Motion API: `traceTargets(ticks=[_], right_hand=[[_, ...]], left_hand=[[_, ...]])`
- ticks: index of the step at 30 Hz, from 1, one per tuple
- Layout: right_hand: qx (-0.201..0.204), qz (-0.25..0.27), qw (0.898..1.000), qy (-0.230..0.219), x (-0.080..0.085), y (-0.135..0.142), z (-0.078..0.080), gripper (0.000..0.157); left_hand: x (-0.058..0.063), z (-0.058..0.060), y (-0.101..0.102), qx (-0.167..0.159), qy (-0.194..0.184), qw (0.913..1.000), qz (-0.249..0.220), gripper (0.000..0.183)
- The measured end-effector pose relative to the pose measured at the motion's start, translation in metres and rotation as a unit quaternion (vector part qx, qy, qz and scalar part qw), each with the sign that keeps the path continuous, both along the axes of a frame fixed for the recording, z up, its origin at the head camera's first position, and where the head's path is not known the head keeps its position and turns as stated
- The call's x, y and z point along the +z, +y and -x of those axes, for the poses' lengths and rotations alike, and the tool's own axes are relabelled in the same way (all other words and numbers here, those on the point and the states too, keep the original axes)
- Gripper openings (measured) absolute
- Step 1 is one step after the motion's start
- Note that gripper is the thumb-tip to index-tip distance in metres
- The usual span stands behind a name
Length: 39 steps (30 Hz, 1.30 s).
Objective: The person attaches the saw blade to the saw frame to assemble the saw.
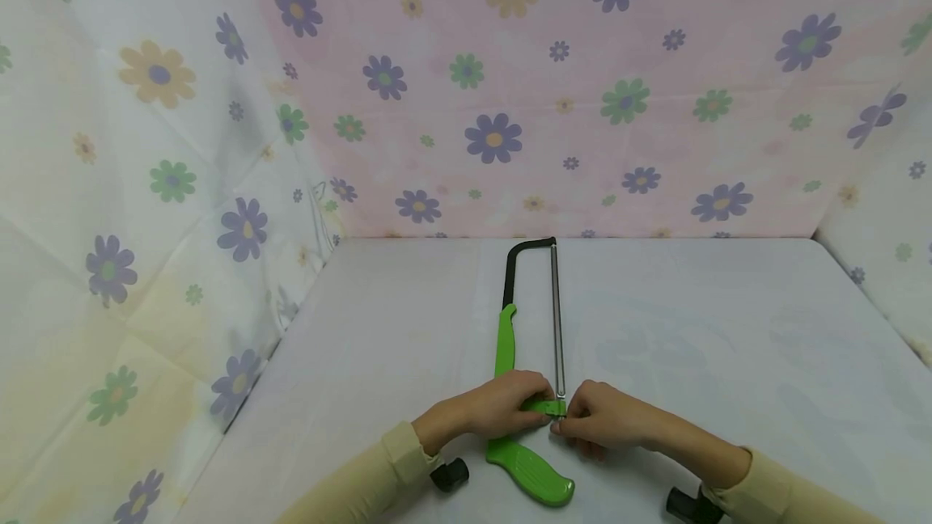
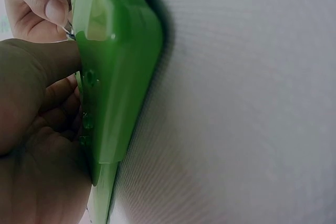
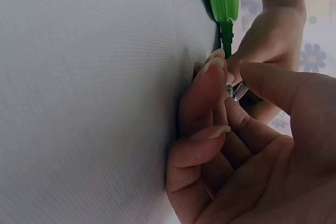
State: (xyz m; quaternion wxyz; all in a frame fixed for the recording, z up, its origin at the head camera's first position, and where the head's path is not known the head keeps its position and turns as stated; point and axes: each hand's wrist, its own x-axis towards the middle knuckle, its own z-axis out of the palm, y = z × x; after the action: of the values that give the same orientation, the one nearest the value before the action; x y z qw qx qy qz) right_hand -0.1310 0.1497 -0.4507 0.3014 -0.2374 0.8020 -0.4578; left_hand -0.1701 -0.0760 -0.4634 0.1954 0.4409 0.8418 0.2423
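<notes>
A hacksaw (image 1: 506, 342) with a green handle (image 1: 535, 471) and a black front bow (image 1: 510, 277) lies on the white table. Its straight blade section (image 1: 557, 322) runs along the right side. My left hand (image 1: 506, 403) reaches over the green frame and grips it by the blade's near end, thumb and fingers at the green blade holder (image 1: 546, 407). Just behind that holder, my right hand (image 1: 615, 417) curls its fingers and thumb about a small metal wing nut (image 3: 241, 92) on a threaded screw (image 3: 230, 91). The fingers partly hide the nut.
The white table (image 1: 692, 330) extends to both sides of the saw. Floral cloth (image 1: 495, 87) hangs behind it and along both sides. A black wrist camera (image 1: 450, 475) sits at the left cuff, and another black camera (image 1: 692, 505) at the right cuff.
</notes>
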Motion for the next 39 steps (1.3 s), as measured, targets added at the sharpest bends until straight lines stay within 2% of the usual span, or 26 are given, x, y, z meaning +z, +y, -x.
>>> traceTargets(ticks=[22, 30, 39], right_hand=[[-0.018, -0.027, 0.999, 0.02, 0.005, 0.003, -0.002, 0.036], [-0.007, -0.03, 0.999, 0.036, 0.005, 0.01, 0.001, 0.023], [0.001, -0.02, 0.999, 0.036, 0.003, 0.01, 0.002, 0.024]], left_hand=[[-0.001, 0.001, 0.0, 0.004, -0.002, 1.0, 0.0, 0.016], [-0.002, 0.001, 0.001, 0.006, 0.004, 1.0, 0.005, 0.016], [-0.003, 0.001, 0.001, 0.009, 0.003, 0.9999, 0.004, 0.016]])
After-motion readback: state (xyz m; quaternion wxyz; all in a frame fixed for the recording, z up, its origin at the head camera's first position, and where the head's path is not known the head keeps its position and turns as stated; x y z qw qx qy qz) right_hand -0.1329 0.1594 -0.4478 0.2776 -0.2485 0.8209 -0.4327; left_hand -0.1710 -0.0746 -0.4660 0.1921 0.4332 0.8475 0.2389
